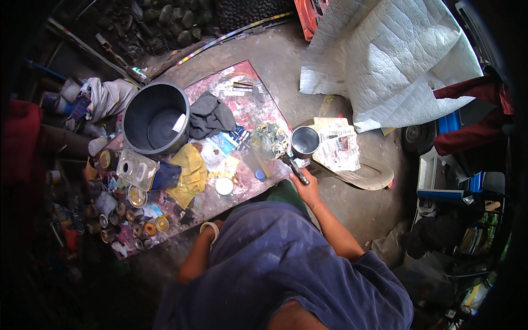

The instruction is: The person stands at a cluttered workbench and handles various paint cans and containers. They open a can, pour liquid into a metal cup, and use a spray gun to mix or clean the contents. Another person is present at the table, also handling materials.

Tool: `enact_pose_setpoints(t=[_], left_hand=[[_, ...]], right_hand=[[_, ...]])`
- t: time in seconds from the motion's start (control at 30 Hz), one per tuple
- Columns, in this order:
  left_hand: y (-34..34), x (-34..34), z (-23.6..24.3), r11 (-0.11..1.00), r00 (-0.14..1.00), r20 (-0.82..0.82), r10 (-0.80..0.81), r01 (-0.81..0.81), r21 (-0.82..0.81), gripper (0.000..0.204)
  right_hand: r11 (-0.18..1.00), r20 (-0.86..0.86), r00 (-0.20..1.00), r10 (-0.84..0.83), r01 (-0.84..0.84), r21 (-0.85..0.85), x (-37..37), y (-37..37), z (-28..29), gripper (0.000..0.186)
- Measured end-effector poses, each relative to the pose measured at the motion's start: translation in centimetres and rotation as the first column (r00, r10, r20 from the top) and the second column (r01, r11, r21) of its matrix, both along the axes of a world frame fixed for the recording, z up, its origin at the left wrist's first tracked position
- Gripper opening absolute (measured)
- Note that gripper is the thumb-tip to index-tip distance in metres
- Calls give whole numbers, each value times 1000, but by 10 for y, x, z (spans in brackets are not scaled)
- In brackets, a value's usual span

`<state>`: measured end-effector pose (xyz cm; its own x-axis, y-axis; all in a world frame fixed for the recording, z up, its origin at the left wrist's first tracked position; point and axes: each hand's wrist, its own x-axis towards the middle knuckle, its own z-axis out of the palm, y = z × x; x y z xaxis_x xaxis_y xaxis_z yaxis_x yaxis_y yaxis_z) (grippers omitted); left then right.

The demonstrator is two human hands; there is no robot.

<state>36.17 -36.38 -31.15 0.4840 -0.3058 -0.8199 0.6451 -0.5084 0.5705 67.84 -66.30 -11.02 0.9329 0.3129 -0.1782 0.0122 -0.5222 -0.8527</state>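
Note:
My right hand point(306, 190) is closed around a black handled tool with metal parts that looks like a spray gun point(296, 169). An open dark cup with a grey inside point(305, 142) is right at its upper end; whether the two are joined I cannot tell. Beside the tool lies a crumpled, paint-spotted clear plastic bundle point(268, 142). My left hand point(219, 224), with a pale band at the wrist, hangs by the table's near edge, its fingers hidden in shadow and behind my shirt. A white round lid point(224, 186) and a yellow cloth point(191, 173) lie on the paint-stained table point(253, 104).
A large black tub point(156, 118) stands on the table next to a dark grey cloth point(211, 114). Several small cans and jars point(137, 228) crowd the left corner. Newspaper point(336, 146) rests on a board point(366, 175) at right. A silvery quilted sheet point(401, 60) hangs beyond.

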Motion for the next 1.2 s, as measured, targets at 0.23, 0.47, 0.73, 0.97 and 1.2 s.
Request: enact_pose_setpoints(t=[0.23, 0.47, 0.73, 0.97, 1.2], left_hand=[[-6, -22, -7, 940, 945, 103, -311, 289, 183, 40], [-33, -22, 18, 978, 989, -130, 66, -38, 206, 41], [-85, -18, 33, 904, 918, 12, 397, -393, 167, 45], [-133, -11, 43, 593, 570, -218, 792, -804, 53, 59], [-203, 46, 88, -97, -51, -677, 734, -995, -31, 85]], right_hand=[[998, 3, 998, 57, -57, -34, 10, -2, 4, 32], [994, 18, 993, 112, -113, 12, 32, -9, 7, 33], [952, 9, 953, 304, -303, -47, 63, -37, 11, 30], [923, 71, 921, 384, -385, 5, 86, -55, 10, 33], [846, 54, 845, 532, -532, -32, 118, -71, 0, 34]])
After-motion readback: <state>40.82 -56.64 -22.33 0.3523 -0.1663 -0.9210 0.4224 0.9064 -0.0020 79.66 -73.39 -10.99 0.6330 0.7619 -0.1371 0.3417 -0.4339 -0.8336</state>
